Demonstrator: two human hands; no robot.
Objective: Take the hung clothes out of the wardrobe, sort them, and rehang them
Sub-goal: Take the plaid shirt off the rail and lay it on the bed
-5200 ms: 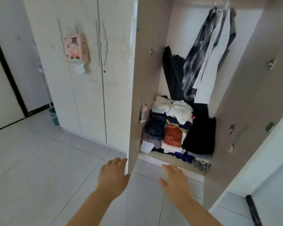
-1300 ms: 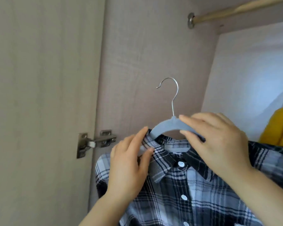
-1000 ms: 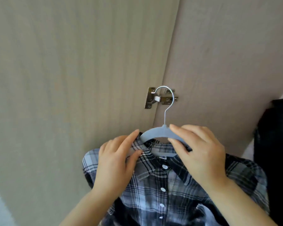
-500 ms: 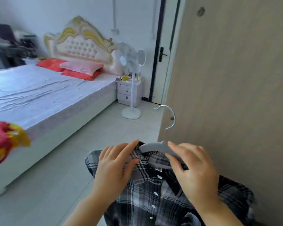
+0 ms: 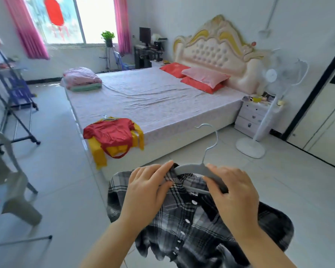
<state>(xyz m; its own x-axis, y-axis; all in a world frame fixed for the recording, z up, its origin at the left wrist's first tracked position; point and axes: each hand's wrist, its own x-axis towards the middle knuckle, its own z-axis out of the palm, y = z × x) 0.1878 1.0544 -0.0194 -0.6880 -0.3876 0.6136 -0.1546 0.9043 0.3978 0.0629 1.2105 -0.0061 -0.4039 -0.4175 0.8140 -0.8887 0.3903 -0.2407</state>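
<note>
Swinging round, bed ahead now.
Left hand pinches shirt, right hand pinches hanger; soft, light cloth, stiff hanger carries it.

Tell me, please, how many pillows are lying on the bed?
3, all by the headboard: a far red pillow, a pink pillow next to it, and a near red pillow under the pink one. More could be hidden beneath.

Bed, pink curtains, bright window, tiled floor.
</note>
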